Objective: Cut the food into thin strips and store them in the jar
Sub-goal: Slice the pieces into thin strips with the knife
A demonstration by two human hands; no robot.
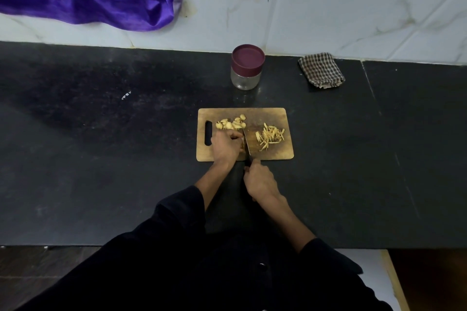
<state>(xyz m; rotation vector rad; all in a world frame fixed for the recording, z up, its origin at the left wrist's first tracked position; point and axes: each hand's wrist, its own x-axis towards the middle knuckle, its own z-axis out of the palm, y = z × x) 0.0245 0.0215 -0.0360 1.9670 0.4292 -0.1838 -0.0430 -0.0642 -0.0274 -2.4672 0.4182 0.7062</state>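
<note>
While the right hand (260, 180) is gripping the knife (247, 147) handle, the left hand (226, 145) is curling beside the blade; whether it's pinning food, can't tell. Pale-yellow strips (270, 137) are lying right of the blade, uncut slices (231, 124) beyond the left fingers, w/ lidded jar (247, 67) farther back.

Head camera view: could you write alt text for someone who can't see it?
A person slices food on a wooden cutting board, right hand gripping a knife, left hand holding a piece. Cut strips lie right; a lidded jar stands behind.
</note>
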